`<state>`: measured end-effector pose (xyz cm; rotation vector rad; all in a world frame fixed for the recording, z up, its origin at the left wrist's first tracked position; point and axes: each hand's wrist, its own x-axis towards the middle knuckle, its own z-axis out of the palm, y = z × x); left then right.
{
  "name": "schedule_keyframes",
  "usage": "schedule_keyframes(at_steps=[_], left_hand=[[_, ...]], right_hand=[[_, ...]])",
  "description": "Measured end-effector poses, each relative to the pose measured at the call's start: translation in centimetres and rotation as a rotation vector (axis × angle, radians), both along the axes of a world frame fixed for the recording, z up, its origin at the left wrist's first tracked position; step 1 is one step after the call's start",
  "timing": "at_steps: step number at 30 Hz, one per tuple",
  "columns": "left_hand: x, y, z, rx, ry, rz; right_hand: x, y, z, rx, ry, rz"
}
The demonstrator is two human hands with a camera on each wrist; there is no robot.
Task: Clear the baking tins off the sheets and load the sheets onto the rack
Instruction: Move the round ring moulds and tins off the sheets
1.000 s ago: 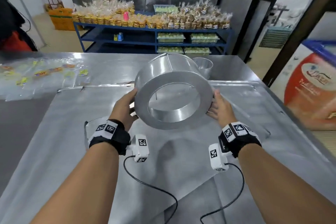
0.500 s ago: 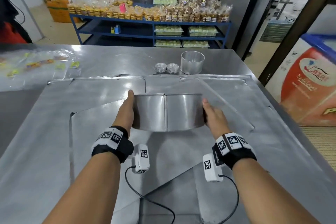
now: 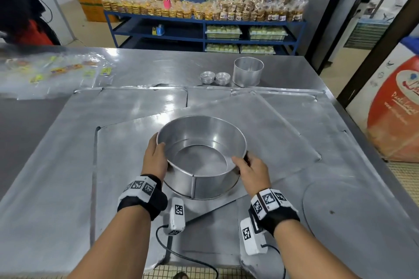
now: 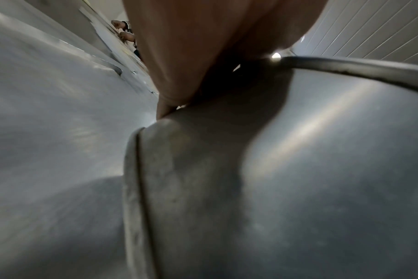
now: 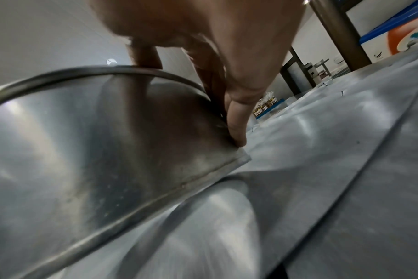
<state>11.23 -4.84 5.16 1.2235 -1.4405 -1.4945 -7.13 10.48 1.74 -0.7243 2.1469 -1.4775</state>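
Note:
A large round baking tin (image 3: 204,180) sits mouth up and tilted over the top metal sheet (image 3: 127,165) in the middle of the table. My left hand (image 3: 155,156) grips its left rim and wall. My right hand (image 3: 251,171) grips the right rim, thumb on the edge. In the left wrist view my left hand (image 4: 203,47) lies against the tin's wall (image 4: 298,169). The right wrist view shows my fingers (image 5: 236,120) down the outside of the tin (image 5: 84,141), whose right bottom edge is raised off the sheet.
More sheets (image 3: 136,106) lie overlapped behind and to the right. At the back stand two stacks of small tins (image 3: 207,77) and a tall tin (image 3: 248,71). A flat round disc (image 3: 353,222) lies at right. Plastic bags (image 3: 52,72) lie at far left.
The tin was held up with its open end facing me, then turned side-on. Now both hands have brought it down, mouth up, over the sheet and closer to me.

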Motion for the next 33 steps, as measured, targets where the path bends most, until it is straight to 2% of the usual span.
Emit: schedule_keyframes(at_steps=[7,14,17,19,21,23,26,27,31,33], left_hand=[[1.7,-0.3,-2.8,-0.088,-0.191,0.034],[1.6,-0.8,-2.3,-0.017,-0.401,0.026],[0.5,-2.0,-1.3,0.038,-0.575,-0.004],[-0.6,-2.6,-0.3,0.056,-0.720,-0.032],[-2.2,-2.4,0.6,-0.021,-0.843,-0.070],[-4.3,-1.5,1.5,-0.190,-0.963,-0.161],[-8.3,0.8,3.0,-0.418,-1.117,-0.298],[-9.9,1.9,3.5,-0.461,-1.104,-0.344],[-16.2,7.7,4.5,-0.492,-0.852,-0.659],[-19.1,10.9,3.4,-0.508,-0.887,-0.836]], right_hand=[[0.9,-0.1,-1.3,0.063,0.020,0.049],[1.2,-0.1,-0.2,0.040,-0.080,0.048],[0.7,-0.1,0.4,0.073,-0.115,0.086],[-0.1,0.1,0.8,0.160,-0.077,0.160],[-1.0,0.5,1.3,0.240,-0.024,0.270],[-2.2,1.4,1.6,0.306,0.000,0.362],[-4.6,3.4,1.6,0.508,0.081,0.380],[-5.5,4.2,1.5,0.581,0.124,0.370],[-9.3,8.9,1.5,0.755,0.162,0.285],[-10.9,11.5,1.5,0.798,0.139,0.237]])
